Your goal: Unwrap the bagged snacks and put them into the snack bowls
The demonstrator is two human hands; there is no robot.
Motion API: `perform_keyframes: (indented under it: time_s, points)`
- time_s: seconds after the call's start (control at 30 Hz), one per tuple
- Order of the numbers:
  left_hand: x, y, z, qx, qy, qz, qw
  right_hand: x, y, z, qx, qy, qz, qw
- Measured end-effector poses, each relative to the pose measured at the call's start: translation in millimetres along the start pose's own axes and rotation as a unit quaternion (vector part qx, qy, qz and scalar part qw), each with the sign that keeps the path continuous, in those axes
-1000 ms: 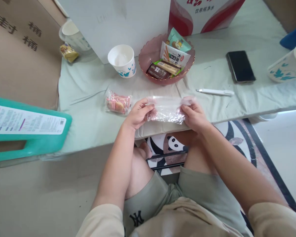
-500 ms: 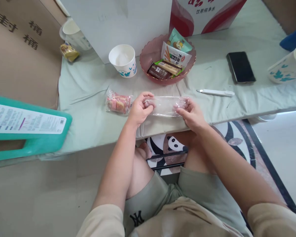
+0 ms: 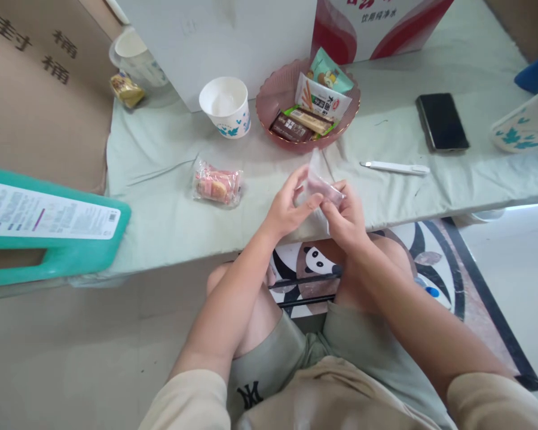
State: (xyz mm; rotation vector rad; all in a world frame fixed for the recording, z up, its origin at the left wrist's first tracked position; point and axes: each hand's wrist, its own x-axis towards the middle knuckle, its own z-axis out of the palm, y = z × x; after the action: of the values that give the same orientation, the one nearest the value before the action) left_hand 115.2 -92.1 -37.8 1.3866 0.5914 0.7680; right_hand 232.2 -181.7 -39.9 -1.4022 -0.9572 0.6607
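Observation:
A clear plastic wrapper (image 3: 321, 184), folded and bunched up, is between my two hands above the table's front edge. My right hand (image 3: 346, 218) pinches it between thumb and fingers. Close on the other side, my left hand (image 3: 291, 206) has its fingers curled behind the wrapper and its thumb against the lower part. To the left lies a packaged snack (image 3: 217, 184) in clear and pink film. A white craft knife (image 3: 395, 168) rests to the right of my hands.
Behind my hands stands a pink bowl (image 3: 269, 122) of packaged snacks, with a paper cup (image 3: 226, 110) beside it. A phone (image 3: 443, 122) and another paper cup (image 3: 522, 128) are on the right. A green container (image 3: 80, 257) stands at left, and a white box (image 3: 233, 45) at the back.
The wrapper was stretched flat between my hands and is now folded together. My left hand has moved right, up to my right hand.

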Motion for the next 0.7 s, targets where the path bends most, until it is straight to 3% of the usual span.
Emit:
perform_keyframes:
  time_s: [0.1,0.2,0.33,0.4,0.53,0.7]
  points:
    - [4,-2,2.0,-0.069,-0.021,-0.021,0.997,-1,-6,8,0.019,-0.016,0.021,0.999]
    - [9,-3,-0.1,-0.108,0.021,-0.033,0.993,1,-5,11,0.031,-0.03,0.036,0.998]
    - [12,-6,-5.0,-0.124,0.066,-0.039,0.989,8,-1,7,-0.038,0.07,0.018,0.997]
    - [12,-5,-7.0,-0.125,0.056,-0.055,0.989,14,-1,5,-0.021,0.042,0.029,0.998]
    - [11,1,-9.0,-0.119,0.047,-0.077,0.989,22,-8,1,0.0,-0.087,0.093,0.992]
    - [11,14,-15.3,-0.183,0.119,-0.096,0.971,36,-30,-5,-0.056,-0.03,0.048,0.997]
